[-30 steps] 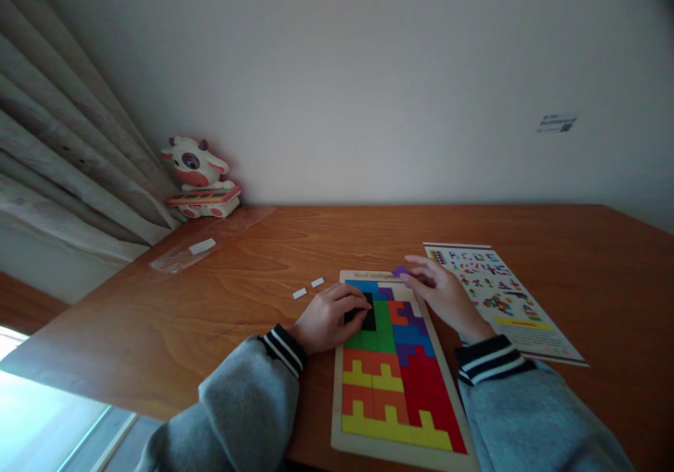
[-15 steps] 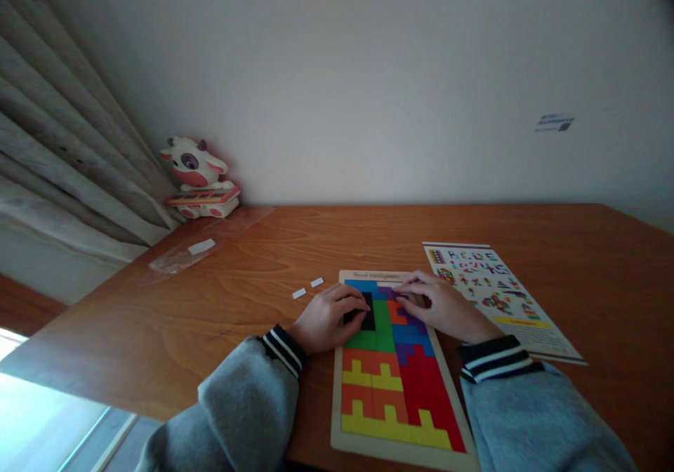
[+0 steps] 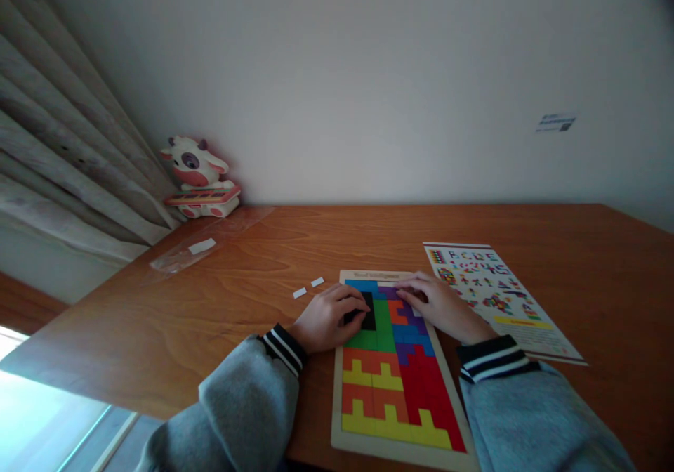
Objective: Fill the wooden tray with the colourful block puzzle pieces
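Observation:
A wooden puzzle board with a pale frame lies before me, filled with coloured block pieces. Over its upper left part rests my left hand, thumb and forefinger curled together above a black area. What is between those fingertips, if anything, I cannot make out. My right hand reaches over the upper right edge. Its thumb and forefinger are drawn together at a purple puzzle piece near the top. Close by are blue, green and orange pieces; red and yellow pieces fill the lower part.
Two small white pieces lie left of the board. A printed pattern sheet is partly behind my right hand. Farther left are a clear plastic bag and a cow toy with a keyboard, near the curtain.
My right thumb has closed in toward the forefinger, and the hand has shifted slightly. My left hand stays where it was.

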Demonstrator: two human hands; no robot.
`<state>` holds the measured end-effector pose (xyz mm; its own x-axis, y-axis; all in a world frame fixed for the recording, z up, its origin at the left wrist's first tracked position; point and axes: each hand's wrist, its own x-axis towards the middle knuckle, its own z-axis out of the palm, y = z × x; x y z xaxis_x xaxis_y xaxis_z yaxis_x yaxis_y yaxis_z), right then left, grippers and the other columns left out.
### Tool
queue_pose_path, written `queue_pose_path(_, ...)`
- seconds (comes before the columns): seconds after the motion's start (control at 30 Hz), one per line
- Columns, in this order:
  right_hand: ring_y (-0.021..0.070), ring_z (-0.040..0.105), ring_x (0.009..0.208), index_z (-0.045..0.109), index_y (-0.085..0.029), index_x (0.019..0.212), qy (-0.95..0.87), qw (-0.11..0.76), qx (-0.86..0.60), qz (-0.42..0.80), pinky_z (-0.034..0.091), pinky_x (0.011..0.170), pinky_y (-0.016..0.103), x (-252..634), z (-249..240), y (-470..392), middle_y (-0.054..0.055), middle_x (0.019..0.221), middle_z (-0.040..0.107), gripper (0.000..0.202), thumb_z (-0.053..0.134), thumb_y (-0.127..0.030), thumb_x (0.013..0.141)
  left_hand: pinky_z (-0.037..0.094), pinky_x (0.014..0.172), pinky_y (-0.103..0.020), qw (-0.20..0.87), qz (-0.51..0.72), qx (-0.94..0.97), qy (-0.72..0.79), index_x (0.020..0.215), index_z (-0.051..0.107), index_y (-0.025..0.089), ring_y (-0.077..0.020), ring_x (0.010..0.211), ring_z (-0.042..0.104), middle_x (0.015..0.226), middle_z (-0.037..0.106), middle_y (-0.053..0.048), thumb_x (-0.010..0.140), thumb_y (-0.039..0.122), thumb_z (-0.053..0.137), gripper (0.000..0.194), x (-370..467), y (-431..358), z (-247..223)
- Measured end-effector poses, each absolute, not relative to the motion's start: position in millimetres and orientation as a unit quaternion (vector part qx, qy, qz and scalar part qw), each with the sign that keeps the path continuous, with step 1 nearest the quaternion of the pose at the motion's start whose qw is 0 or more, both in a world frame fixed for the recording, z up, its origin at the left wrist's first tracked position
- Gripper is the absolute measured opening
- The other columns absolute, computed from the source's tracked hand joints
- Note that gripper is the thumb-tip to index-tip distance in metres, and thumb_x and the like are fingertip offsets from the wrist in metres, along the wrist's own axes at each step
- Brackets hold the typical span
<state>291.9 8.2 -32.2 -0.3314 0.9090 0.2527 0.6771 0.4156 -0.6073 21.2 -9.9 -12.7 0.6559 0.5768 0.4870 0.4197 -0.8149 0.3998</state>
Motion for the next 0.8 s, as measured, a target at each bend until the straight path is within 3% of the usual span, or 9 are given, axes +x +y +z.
queue_pose_path(0.2,0.0252,0.067,0.096,0.075,-0.025,0.102,-0.786,0.308,-0.498,0.199,0.052,0.087,0.042,288.4,-35.1,9.8,0.008,0.103,0.073,0.022,0.057,-0.034,0.093,0.054,0.087,-0.031,0.091,0.298,0.905,0.290,0.104,0.069,0.021,-0.0177,0.095,0.065,0.105,0.069,-0.007,0.093,0.020,0.055,0.018,16.5,-7.4,-8.8)
queue_pose_path(0.4,0.0251,0.068,0.099,0.072,-0.024,0.106,-0.778,0.331,-0.498,0.192,0.053,0.088,0.041,285.0,-32.7,8.0,0.008,0.105,0.073,0.026,0.053,-0.037,0.095,0.053,0.087,-0.033,0.035,0.271,0.903,0.331,0.111,0.068,0.020,-0.0189,0.094,0.065,0.104,0.071,-0.008,0.095,0.025,0.055,0.021,-39.5,18.7,0.0)
queue_pose_path(0.67,0.0241,0.066,0.098,0.070,-0.023,0.106,-0.783,0.330,-0.497,0.175,0.052,0.089,0.040,286.3,-33.1,6.9,0.008,0.105,0.072,0.026,0.049,-0.034,0.096,0.050,0.100,-0.039,0.083,0.228,0.897,0.369,0.124,0.065,0.022,-0.0233,0.112,0.063,0.122,0.069,-0.009,0.087,0.046,0.069,0.045,-62.9,31.4,-13.6)
queue_pose_path(0.8,0.0235,0.066,0.095,0.070,-0.023,0.107,-0.782,0.325,-0.503,0.170,0.052,0.086,0.039,285.4,-32.0,6.5,0.008,0.102,0.071,0.026,0.050,-0.035,0.096,0.052,0.097,-0.035,0.109,0.235,0.910,0.325,0.112,0.072,0.024,-0.0207,0.108,0.065,0.111,0.074,-0.005,0.089,0.040,0.067,0.028,-52.1,28.9,-17.1)
